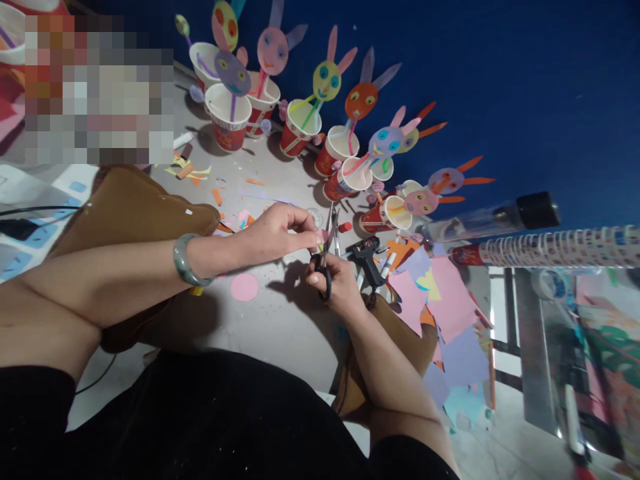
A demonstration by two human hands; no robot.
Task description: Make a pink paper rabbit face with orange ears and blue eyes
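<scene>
My right hand [336, 283] is closed around the black handles of a pair of scissors [329, 237], whose blades point away from me. Close against the blades, my left hand [280, 235] pinches a small piece of pink paper [324, 235] between thumb and fingertips. A bit of yellow-green shows by the fingers, too small to name. On the table below lies a pink paper circle [245, 287]. Just right of the scissors is a black glue gun [369, 259], near a small red cap [345, 227].
Several red paper cups [300, 130] with paper rabbit heads on straws line the blue wall. Paper scraps [217, 196] lie at left, coloured sheets [453, 293] at right. A long stack of cups [550, 248] lies sideways. Brown cushions [145, 200] lie under both forearms.
</scene>
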